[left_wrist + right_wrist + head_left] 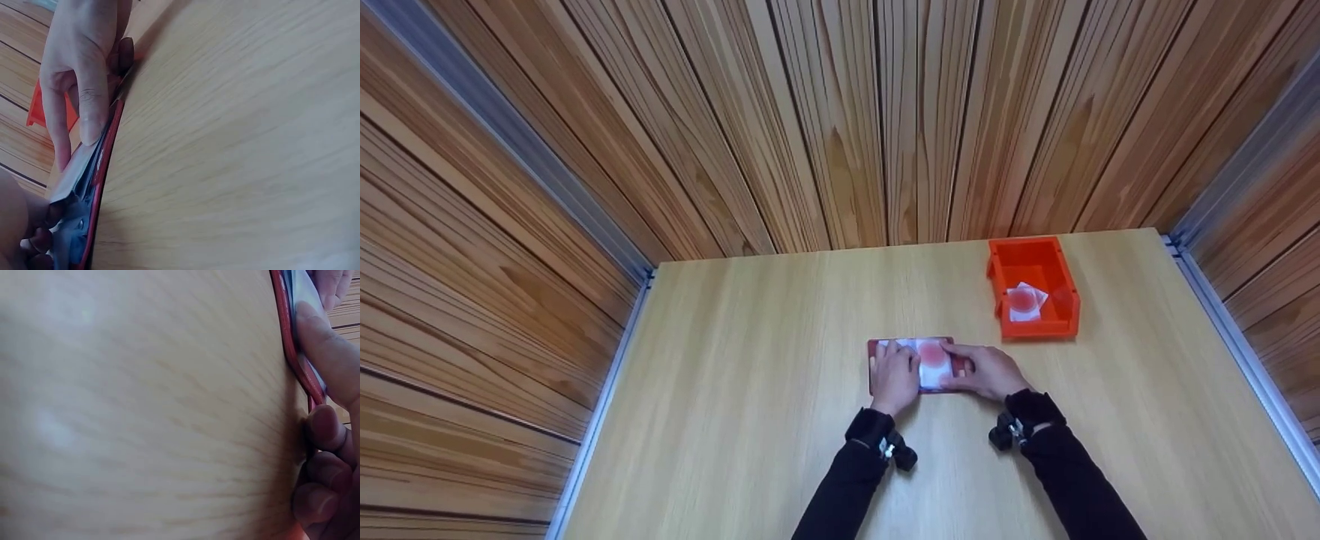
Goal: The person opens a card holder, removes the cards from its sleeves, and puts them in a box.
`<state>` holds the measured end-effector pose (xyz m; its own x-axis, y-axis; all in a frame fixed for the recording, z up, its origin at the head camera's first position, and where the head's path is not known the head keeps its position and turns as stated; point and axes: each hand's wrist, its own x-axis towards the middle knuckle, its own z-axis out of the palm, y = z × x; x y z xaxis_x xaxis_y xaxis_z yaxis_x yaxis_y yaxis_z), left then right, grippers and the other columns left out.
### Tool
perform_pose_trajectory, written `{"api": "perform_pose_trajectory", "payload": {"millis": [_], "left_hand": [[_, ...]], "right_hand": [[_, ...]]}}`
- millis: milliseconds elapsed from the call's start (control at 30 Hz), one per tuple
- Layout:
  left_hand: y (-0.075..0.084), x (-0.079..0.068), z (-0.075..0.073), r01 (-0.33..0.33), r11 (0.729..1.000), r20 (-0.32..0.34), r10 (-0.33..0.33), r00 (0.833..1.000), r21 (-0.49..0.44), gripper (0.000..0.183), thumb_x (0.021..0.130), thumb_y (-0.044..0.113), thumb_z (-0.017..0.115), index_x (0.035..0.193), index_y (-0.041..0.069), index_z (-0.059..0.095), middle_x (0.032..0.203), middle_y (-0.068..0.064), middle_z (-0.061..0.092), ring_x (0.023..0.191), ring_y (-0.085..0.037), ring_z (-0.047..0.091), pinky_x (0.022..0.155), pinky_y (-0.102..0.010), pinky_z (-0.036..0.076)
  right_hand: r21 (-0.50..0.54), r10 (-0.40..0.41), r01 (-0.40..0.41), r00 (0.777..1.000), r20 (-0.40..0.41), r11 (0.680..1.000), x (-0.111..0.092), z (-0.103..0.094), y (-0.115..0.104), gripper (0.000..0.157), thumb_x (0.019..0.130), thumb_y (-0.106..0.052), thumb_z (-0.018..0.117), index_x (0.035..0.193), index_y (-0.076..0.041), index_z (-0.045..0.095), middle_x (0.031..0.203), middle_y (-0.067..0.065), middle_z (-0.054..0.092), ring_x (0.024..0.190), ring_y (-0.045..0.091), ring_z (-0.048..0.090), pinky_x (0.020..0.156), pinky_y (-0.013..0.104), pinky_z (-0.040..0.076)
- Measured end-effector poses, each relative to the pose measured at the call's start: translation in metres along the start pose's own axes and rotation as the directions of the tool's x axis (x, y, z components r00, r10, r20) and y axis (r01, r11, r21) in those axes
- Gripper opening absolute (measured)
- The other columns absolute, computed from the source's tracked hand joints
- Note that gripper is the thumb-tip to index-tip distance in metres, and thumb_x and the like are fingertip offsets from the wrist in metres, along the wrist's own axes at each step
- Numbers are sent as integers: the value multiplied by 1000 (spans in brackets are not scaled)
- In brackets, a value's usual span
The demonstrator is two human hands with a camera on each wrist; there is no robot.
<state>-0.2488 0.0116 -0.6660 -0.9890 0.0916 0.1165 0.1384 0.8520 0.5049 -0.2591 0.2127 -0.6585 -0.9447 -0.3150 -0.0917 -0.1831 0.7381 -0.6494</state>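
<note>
A red-covered card holder (873,348) with clear pockets lies opened out on the table; its red edge (101,185) shows in the left wrist view. On its right half is a white card with a blurry red circle (934,360). My right hand (990,369) pinches this card at its right side between thumb and index finger, the other fingers curled beside the holder. The right thumb (323,340) lies on the card in the right wrist view. My left hand (895,379) grips the holder's left half, with its curled fingertips (39,241) at a pocket; their exact hold is partly hidden.
An orange bin (1039,330) stands behind and right of my hands, with a few white cards (1024,301) with a red circle inside. The wooden table (750,360) meets plank walls (840,135) at the back and sides, with metal rails along the side edges.
</note>
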Motion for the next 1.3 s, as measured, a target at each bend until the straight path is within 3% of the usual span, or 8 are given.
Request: {"api": "perform_pose_trajectory", "payload": {"millis": [100, 233, 400, 567, 933, 1133, 1300], "left_hand": [[0, -1, 2, 3, 1000, -10, -3, 1000, 19, 19, 102, 23, 60, 92, 12, 72, 98, -3, 62, 101, -23, 52, 81, -34, 40], [0, -2, 2, 11, 1000, -6, -11, 1000, 4, 19, 104, 22, 58, 96, 11, 72, 100, -4, 62, 103, -22, 52, 81, -34, 41], [-4, -2, -5, 24, 997, -10, -25, 1000, -68, 18, 104, 18, 58, 96, 8, 70, 101, -5, 61, 104, -24, 50, 86, -37, 42], [-15, -3, -16, 41, 996, -52, -46, 998, -80, 17, 102, 15, 60, 91, 7, 68, 103, -7, 62, 102, -26, 50, 90, -40, 43], [-37, -8, -27, 101, 991, -58, -106, 993, -85, 15, 101, 13, 61, 89, 8, 66, 91, -5, 55, 91, -24, 46, 84, -37, 40], [-34, -7, -31, 94, 993, -72, -99, 992, -69, 15, 100, 13, 62, 86, 9, 65, 90, -6, 58, 90, -25, 49, 83, -37, 41], [-23, -2, -47, 68, 992, -105, -79, 991, -110, 15, 101, 14, 61, 87, 9, 67, 92, -6, 60, 91, -25, 50, 84, -38, 42]], "right_hand": [[-8, -3, 3, 1000, -4, 1000, 0, 0, 0, 77, 79, -42, 89, 145, -15, 61, 115, 21, 74, 95, 29, 61, 83, 41, 45], [-8, 9, -9, 1000, 4, 1000, 1, 0, 0, 78, 78, -43, 89, 145, -15, 61, 99, 15, 72, 86, 24, 53, 77, 36, 37], [-4, 32, -32, 999, 14, 999, 0, 0, -1, 81, 76, -42, 91, 146, -17, 60, 115, 16, 73, 93, 25, 57, 82, 38, 43], [0, 50, -50, 999, 22, 999, 0, -1, -2, 83, 76, -43, 91, 147, -18, 58, 140, 21, 64, 110, 32, 62, 99, 50, 49], [-13, 15, -15, 1000, 19, 1000, -2, -2, 0, 81, 78, -41, 90, 148, -15, 57, 143, 25, 61, 120, 39, 62, 105, 58, 47], [-22, 39, -38, 998, 40, 999, 0, -1, -1, 82, 79, -43, 89, 149, -18, 55, 143, 24, 61, 110, 33, 60, 98, 50, 48], [-1, 77, -77, 995, 64, 997, 0, -2, -2, 84, 79, -45, 89, 151, -20, 53, 148, 22, 57, 117, 34, 59, 103, 53, 46]]}}
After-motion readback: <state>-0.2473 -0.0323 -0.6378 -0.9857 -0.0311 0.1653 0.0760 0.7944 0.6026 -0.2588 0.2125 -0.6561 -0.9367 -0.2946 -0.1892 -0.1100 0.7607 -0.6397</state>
